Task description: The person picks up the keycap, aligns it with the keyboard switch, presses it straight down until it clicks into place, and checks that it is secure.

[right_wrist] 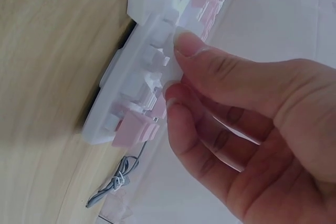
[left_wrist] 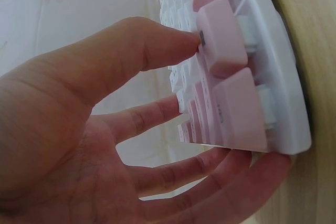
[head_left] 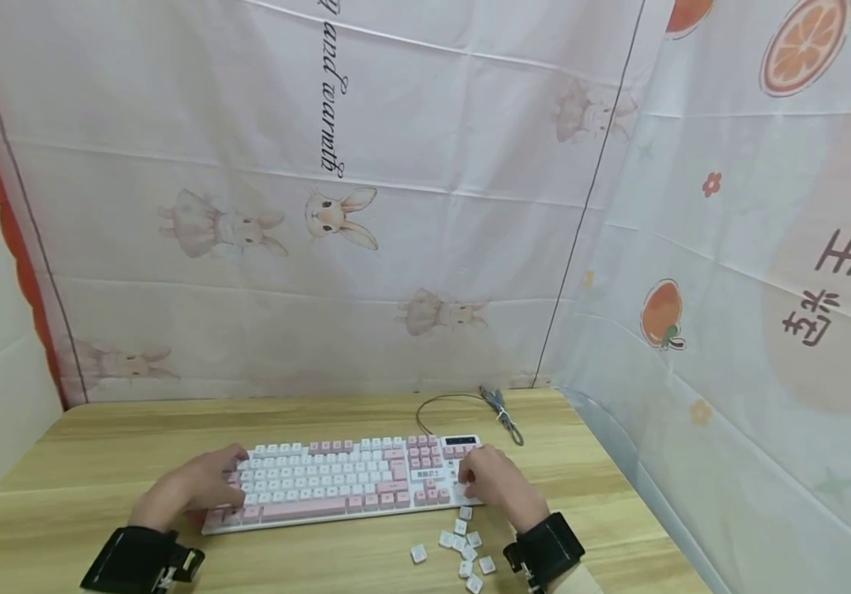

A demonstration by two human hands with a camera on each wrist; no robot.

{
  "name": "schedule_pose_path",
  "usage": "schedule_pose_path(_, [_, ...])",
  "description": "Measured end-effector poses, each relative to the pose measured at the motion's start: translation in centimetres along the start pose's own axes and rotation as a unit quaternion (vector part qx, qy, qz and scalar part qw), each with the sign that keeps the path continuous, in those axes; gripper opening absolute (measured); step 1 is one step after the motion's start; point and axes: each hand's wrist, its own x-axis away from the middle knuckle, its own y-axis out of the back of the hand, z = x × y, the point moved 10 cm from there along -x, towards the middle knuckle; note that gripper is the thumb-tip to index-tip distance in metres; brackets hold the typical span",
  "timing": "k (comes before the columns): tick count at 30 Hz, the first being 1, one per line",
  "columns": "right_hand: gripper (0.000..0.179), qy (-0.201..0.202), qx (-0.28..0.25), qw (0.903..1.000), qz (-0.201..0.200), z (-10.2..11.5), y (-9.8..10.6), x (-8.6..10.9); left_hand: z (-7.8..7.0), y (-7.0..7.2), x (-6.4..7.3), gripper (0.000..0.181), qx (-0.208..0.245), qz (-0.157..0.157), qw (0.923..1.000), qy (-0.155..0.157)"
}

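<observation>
A white and pink keyboard [head_left: 321, 481] lies on the wooden table. My left hand [head_left: 198, 485] holds its left end; in the left wrist view the thumb touches a pink key [left_wrist: 220, 35] while the other fingers lie along the side edge. Over the number pad at the right end is my right hand [head_left: 498, 480]. In the right wrist view its thumb and index finger pinch a white keycap [right_wrist: 172, 71], partly hidden by the fingertips. Bare switches [right_wrist: 155, 59] show beside it. Several loose white keycaps [head_left: 468, 553] lie in front of the keyboard's right end.
Behind the keyboard, a grey cable [head_left: 501, 408] lies bundled near the table's back edge. A printed cloth [head_left: 395, 247] hangs behind the table, and another cloth [head_left: 692, 462] borders its right side. One keycap [head_left: 418, 553] sits left of the loose group.
</observation>
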Motion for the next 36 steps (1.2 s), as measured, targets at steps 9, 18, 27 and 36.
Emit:
schedule_pose_path(9, [0.016, -0.002, 0.005, 1.0000, -0.001, 0.32, 0.14, 0.06, 0.07, 0.00, -0.07, 0.065, 0.004, -0.006, 0.9998, 0.020])
schedule_pose_path(18, [0.016, 0.000, 0.012, 0.9999, -0.010, 0.31, 0.30, 0.04, -0.19, 0.07, 0.00, 0.064, 0.020, -0.006, 0.9996, 0.021])
schedule_pose_path(27, [0.014, 0.015, 0.039, 0.9989, -0.019, 0.74, 0.01, 0.37, 0.23, -0.27, 0.40, 0.063, 0.031, -0.007, 0.9994, 0.013])
schedule_pose_path(36, [0.014, 0.015, 0.036, 0.9991, -0.018, 0.64, 0.37, 0.26, -0.05, 0.00, 0.19, 0.063, 0.014, -0.014, 0.9998, 0.005])
